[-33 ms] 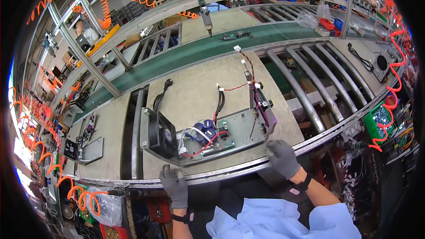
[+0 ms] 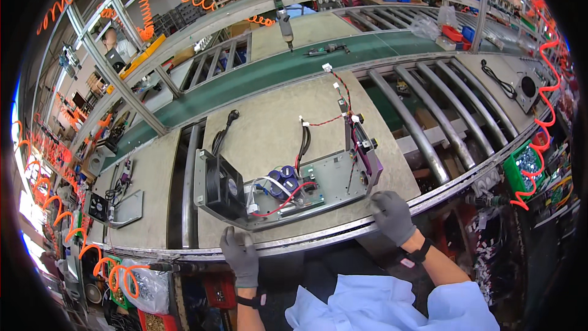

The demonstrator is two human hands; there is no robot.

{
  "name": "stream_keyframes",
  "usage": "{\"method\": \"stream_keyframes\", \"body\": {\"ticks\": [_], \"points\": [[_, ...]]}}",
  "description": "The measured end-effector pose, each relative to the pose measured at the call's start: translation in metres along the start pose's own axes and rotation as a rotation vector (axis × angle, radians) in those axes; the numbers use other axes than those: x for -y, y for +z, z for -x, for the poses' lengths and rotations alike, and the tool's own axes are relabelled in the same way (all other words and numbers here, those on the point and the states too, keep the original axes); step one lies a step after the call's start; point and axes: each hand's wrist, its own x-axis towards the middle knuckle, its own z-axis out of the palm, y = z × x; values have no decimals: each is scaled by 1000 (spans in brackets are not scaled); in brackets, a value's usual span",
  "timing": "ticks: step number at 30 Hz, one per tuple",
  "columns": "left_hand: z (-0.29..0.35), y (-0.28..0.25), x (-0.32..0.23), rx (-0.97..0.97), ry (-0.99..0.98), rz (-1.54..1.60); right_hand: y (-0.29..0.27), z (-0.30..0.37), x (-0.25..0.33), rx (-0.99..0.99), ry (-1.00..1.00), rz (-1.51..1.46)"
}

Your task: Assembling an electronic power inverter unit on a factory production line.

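Observation:
A grey metal chassis (image 2: pixel 334 178) lies on the workbench in front of me. It holds a black fan (image 2: pixel 222 187) at its left end, a circuit board with blue capacitors (image 2: pixel 283 179) in the middle, and red, white and black wires. My left hand (image 2: pixel 240 256), in a grey glove, rests on the bench's near rail just below the chassis's front left corner and holds nothing. My gloved right hand (image 2: pixel 393 214) lies at the front right corner, fingertips against the chassis wall with a purple part (image 2: pixel 371 158).
Roller rails (image 2: pixel 422 122) run to the right of the bench, and a green conveyor belt (image 2: pixel 269 70) passes behind it. A powered screwdriver (image 2: pixel 285 24) hangs from orange coiled hoses. Another fan and plate (image 2: pixel 113 205) lie at left. A green parts bin (image 2: pixel 525 165) stands at right.

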Motion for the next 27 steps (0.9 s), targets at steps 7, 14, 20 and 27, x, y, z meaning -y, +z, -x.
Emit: {"method": "stream_keyframes", "body": {"ticks": [7, 14, 20, 27], "points": [[-17, 5, 3, 132, 104, -121, 21, -8, -21, -97, 120, 141], [-37, 0, 8, 264, 71, -43, 27, -15, -16, -39, 123, 299], [-44, 2, 6, 284, 72, 47, 31, -20, -10, -68, 133, 333], [-55, 11, -2, 243, 114, 37, 29, -23, -7, -67, 226, 344]]}}
